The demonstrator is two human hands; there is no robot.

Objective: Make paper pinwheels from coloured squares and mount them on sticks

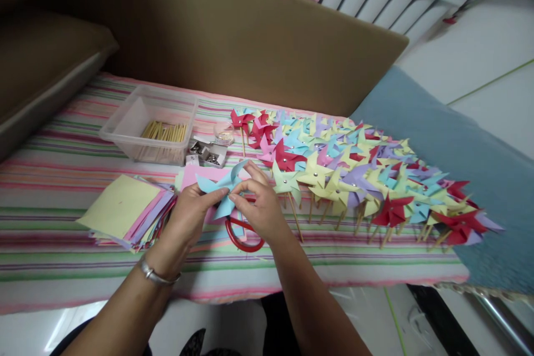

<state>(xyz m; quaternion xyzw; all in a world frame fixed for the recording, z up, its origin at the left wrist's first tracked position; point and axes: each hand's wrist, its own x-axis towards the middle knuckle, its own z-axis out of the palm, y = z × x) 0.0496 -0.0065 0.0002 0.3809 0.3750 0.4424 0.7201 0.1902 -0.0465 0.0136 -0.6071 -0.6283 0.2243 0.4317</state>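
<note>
A light blue paper pinwheel (223, 186) is held above the striped cloth between both hands. My left hand (189, 217) pinches its lower left side, fingers closed on the paper. From the right, my right hand (261, 206) grips the pinwheel near its centre with pinched fingers. Red-handled scissors (242, 236) lie on the cloth just under my right hand. A stack of coloured paper squares (125, 211), yellow on top, lies to the left of my left hand.
Many finished paper pinwheels on sticks (354, 178) cover the right part of the striped table (62, 178). A clear plastic box with wooden sticks (152, 128) stands at the back, with a small tray of metal pins (208, 153) beside it. A brown board (233, 39) stands behind.
</note>
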